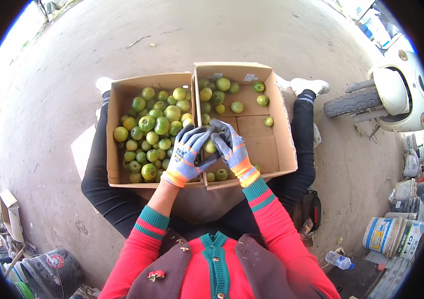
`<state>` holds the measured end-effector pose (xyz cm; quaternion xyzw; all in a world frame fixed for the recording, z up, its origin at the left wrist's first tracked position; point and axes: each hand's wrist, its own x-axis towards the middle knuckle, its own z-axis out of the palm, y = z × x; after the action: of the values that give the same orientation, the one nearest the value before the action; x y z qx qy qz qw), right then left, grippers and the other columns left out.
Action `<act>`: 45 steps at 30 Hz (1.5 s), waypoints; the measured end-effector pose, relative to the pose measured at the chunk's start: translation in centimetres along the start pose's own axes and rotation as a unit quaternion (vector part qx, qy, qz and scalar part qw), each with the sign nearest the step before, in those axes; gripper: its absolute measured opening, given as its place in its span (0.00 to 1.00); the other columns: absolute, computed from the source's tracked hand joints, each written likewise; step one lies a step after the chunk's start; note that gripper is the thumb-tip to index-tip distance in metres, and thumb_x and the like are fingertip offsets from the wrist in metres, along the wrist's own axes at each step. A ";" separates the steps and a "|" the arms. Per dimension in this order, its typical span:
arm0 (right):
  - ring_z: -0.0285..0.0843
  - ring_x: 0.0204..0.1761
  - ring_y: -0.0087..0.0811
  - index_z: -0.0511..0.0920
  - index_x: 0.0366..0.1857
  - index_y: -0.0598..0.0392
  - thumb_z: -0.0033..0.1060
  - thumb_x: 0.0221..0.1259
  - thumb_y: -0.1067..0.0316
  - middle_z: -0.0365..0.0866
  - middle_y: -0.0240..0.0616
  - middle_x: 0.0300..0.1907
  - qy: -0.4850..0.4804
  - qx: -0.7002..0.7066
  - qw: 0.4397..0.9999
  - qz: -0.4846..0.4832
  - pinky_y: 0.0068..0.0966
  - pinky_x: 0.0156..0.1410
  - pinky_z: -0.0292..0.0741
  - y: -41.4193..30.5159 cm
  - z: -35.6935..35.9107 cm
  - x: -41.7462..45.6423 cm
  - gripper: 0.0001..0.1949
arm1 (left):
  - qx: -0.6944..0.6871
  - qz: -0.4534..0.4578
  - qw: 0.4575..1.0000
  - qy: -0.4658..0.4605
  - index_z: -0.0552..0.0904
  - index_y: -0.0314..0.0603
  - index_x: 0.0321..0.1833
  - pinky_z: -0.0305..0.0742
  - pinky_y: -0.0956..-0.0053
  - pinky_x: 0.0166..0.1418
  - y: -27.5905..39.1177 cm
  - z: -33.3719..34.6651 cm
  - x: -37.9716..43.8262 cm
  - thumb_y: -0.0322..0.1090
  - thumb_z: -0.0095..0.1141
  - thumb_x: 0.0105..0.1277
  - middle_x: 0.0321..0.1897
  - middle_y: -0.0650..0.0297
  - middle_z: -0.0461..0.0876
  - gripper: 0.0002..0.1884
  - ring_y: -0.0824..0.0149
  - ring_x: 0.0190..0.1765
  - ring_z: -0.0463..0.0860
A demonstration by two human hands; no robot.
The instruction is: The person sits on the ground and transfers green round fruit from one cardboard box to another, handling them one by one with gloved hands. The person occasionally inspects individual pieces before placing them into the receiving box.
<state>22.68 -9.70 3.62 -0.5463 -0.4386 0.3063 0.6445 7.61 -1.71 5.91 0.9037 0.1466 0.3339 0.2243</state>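
Two open cardboard boxes stand side by side before me. Green tomatoes (161, 125) fill much of the left box (113, 168); fewer lie in the right box (285, 149), mostly along its left side. Both my hands wear grey-blue knit gloves with dark fingertips and orange cuffs. Over the boxes' shared edge, my left hand (189, 153) and my right hand (230, 144) meet at the fingers around one green tomato (209, 146). Its upper part is hidden by the fingers, and so are some fruits beneath the hands.
A scooter's front wheel (352, 101) stands at the right. Lower right are plastic buckets (382, 235) and a water bottle (339, 260). A black bucket (53, 273) lies lower left. My legs flank the boxes on the concrete floor (197, 37).
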 end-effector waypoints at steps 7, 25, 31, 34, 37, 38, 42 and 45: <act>0.88 0.37 0.42 0.80 0.50 0.55 0.59 0.70 0.54 0.89 0.45 0.41 0.022 -0.474 0.879 0.036 0.37 0.44 0.79 -0.2 -1.6 -0.2 0.16 | -0.091 -0.095 0.981 0.144 0.83 0.43 0.57 0.70 0.59 0.65 -1.2 0.2 -0.8 0.38 0.70 0.56 0.48 0.56 0.83 0.25 0.50 0.56 0.78; 0.83 0.56 0.40 0.85 0.49 0.47 0.61 0.55 0.37 0.88 0.39 0.49 -0.432 -0.572 0.639 0.279 0.40 0.63 0.69 -2.6 -3.0 0.3 0.27 | -0.518 -0.334 0.735 0.283 0.86 0.23 0.40 0.74 0.72 0.54 -4.6 -0.2 -1.2 0.71 0.25 0.74 0.30 0.51 0.88 0.49 0.62 0.31 0.84; 0.85 0.51 0.40 0.86 0.46 0.47 0.64 0.53 0.40 0.88 0.41 0.45 -0.453 -0.596 0.634 0.196 0.36 0.58 0.74 -1.5 -3.0 -0.2 0.25 | -0.359 -0.325 0.854 0.190 0.87 0.29 0.46 0.75 0.75 0.53 -1.9 -0.6 -0.3 0.58 0.31 0.80 0.33 0.58 0.88 0.36 0.70 0.38 0.84; 0.85 0.49 0.40 0.86 0.46 0.49 0.67 0.52 0.41 0.88 0.43 0.44 -0.398 -0.553 0.696 0.227 0.35 0.55 0.77 -2.0 -3.2 0.6 0.24 | -0.353 -0.250 0.885 0.172 0.84 0.31 0.54 0.74 0.68 0.60 -2.1 -0.2 -0.9 0.41 0.48 0.77 0.43 0.56 0.88 0.19 0.63 0.49 0.83; 0.84 0.43 0.28 0.84 0.46 0.58 0.70 0.60 0.51 0.88 0.40 0.40 -0.185 -0.354 0.879 0.261 0.26 0.52 0.77 -1.1 -4.7 0.1 0.20 | -0.104 -0.073 0.985 0.113 0.78 0.40 0.65 0.62 0.56 0.74 -1.9 -0.6 -0.2 0.40 0.64 0.60 0.61 0.58 0.81 0.28 0.50 0.66 0.74; 0.82 0.42 0.25 0.84 0.46 0.59 0.69 0.62 0.53 0.87 0.37 0.39 -0.151 -0.198 0.936 0.248 0.23 0.50 0.76 -0.4 -5.2 -0.2 0.19 | -0.071 -0.050 0.992 0.096 0.76 0.39 0.67 0.60 0.55 0.75 -1.2 -0.7 0.0 0.42 0.65 0.59 0.64 0.57 0.79 0.32 0.50 0.68 0.72; 0.76 0.38 0.20 0.83 0.45 0.61 0.63 0.70 0.57 0.82 0.29 0.35 -0.164 0.064 0.961 0.216 0.19 0.46 0.73 -1.7 -4.7 0.2 0.16 | 0.010 -0.007 1.000 0.015 0.74 0.43 0.69 0.56 0.52 0.77 0.5 -0.6 0.4 0.43 0.69 0.55 0.66 0.60 0.76 0.37 0.53 0.71 0.70; 0.75 0.38 0.19 0.83 0.46 0.61 0.61 0.71 0.58 0.83 0.29 0.35 -0.187 0.027 0.963 0.194 0.19 0.45 0.72 -1.4 -4.8 0.0 0.15 | 0.020 0.007 1.000 0.001 0.79 0.44 0.63 0.57 0.52 0.77 0.1 -0.1 0.3 0.40 0.71 0.56 0.60 0.60 0.81 0.30 0.53 0.68 0.73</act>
<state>26.89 -12.08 4.93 -0.5367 -0.4282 0.5337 0.4938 7.79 -1.68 6.16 0.9087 0.1470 0.3332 0.2040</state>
